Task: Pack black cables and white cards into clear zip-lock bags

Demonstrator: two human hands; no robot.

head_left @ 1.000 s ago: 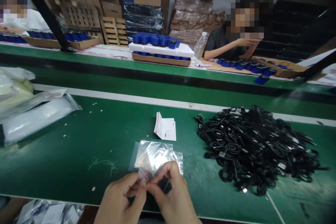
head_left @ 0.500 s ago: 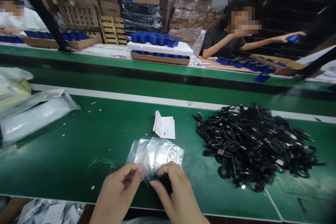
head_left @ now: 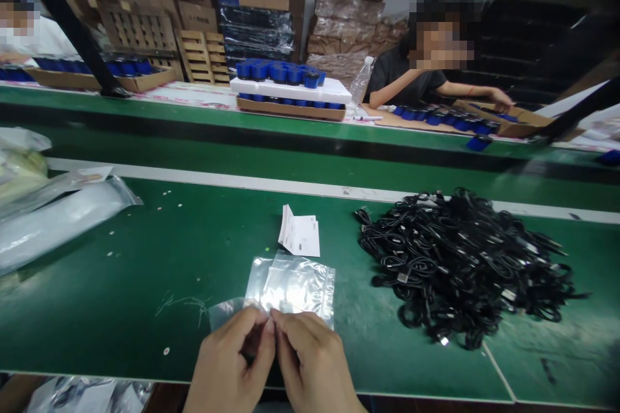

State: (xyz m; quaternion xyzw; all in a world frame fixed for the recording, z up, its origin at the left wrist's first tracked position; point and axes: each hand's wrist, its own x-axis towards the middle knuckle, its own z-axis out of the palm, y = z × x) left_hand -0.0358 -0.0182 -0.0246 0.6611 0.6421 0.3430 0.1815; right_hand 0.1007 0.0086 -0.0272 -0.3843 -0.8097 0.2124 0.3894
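Observation:
My left hand (head_left: 233,353) and my right hand (head_left: 314,356) meet at the table's near side, thumbs and fingertips pinched together. Between them they grip the edge of a clear plastic bag (head_left: 223,313), which pokes out to the left behind my left hand. Just beyond my fingers, more clear plastic bags (head_left: 299,285) lie overlapping on the green table. A folded white paper leaflet (head_left: 305,235) stands partly open behind those bags. The exact spot where the fingertips hold the bag is partly hidden.
On the right lies a heap of black USB cables (head_left: 455,264). Large plastic-wrapped packages (head_left: 68,222) rest at the left. Below the near edge is a box of small bagged items (head_left: 92,397). Across the bench, a person (head_left: 402,85) sits near rows of blue parts (head_left: 436,117).
My right hand has moved left against my left hand, its fingers now closed at the bag. The held bag has swung left, away from the pile. The co-worker's outstretched hand has lowered to a box.

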